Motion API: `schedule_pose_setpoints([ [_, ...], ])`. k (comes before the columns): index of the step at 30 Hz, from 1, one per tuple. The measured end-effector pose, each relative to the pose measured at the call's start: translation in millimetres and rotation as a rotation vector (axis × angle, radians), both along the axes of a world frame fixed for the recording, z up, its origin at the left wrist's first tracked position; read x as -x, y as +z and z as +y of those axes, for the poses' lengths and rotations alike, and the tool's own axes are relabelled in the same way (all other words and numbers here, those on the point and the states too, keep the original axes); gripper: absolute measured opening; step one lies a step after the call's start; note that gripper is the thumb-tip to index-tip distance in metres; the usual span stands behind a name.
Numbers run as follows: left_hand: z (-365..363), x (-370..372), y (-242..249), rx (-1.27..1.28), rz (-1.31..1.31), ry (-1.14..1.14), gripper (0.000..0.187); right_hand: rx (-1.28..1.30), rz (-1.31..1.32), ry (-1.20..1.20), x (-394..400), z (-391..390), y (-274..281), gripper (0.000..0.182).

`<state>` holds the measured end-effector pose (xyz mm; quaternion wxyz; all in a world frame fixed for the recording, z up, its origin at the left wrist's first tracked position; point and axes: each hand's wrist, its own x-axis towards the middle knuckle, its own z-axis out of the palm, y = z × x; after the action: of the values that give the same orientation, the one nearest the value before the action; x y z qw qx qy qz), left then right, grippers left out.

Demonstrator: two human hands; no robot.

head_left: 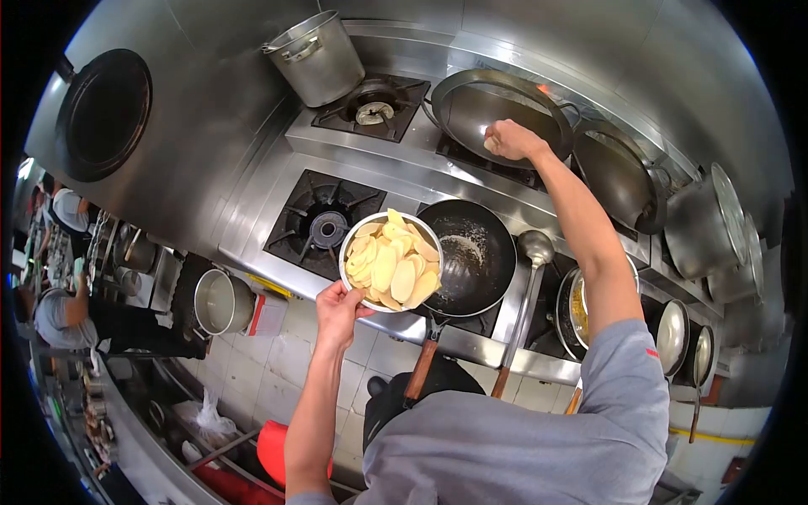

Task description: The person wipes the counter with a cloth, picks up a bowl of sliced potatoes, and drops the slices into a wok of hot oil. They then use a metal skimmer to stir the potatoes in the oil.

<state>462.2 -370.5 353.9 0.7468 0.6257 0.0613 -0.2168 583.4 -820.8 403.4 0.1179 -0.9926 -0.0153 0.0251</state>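
My left hand (338,310) grips the near rim of a round metal bowl (379,305) full of pale yellow slices (389,263) that look like potato. The bowl is held beside a black frying pan (492,269), over the stove's front. White grains (463,251) lie scattered in the pan, whose wooden handle (419,374) points toward me. Beyond the pan, my right hand (512,140) is raised in front of a large wok (471,118), fingers pinched together. What those fingers hold, if anything, is hidden.
A ladle (536,246) lies right of the pan. A burner (326,227) is at left, a stockpot (320,59) behind it. Another wok (619,172) and large pots (703,227) line the right. Two people (67,316) stand far left, near a pot (220,301).
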Motion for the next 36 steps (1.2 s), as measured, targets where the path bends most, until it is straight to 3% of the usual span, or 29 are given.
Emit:
schedule_pose_setpoints([
  [10,13,5,-8,0.027,-0.008,0.013,0.005,0.078,0.117,-0.105,-3,19,11,0.031],
  [13,16,6,-5,0.025,-0.005,0.006,0.005,-0.039,0.219,-0.191,3,18,23,0.033],
  [20,25,8,-5,0.023,-0.004,0.018,0.005,-0.168,0.140,-0.267,17,-13,21,0.027],
  [27,26,9,-3,0.037,0.008,0.029,0.005,-0.357,0.072,-0.547,34,-42,15,0.020],
  [32,24,11,-1,0.030,0.004,0.034,0.005,-0.266,0.082,-0.638,46,-54,16,0.018],
  [36,21,13,-1,0.029,0.000,0.047,0.005,-0.362,0.003,-0.656,46,-74,2,0.012],
])
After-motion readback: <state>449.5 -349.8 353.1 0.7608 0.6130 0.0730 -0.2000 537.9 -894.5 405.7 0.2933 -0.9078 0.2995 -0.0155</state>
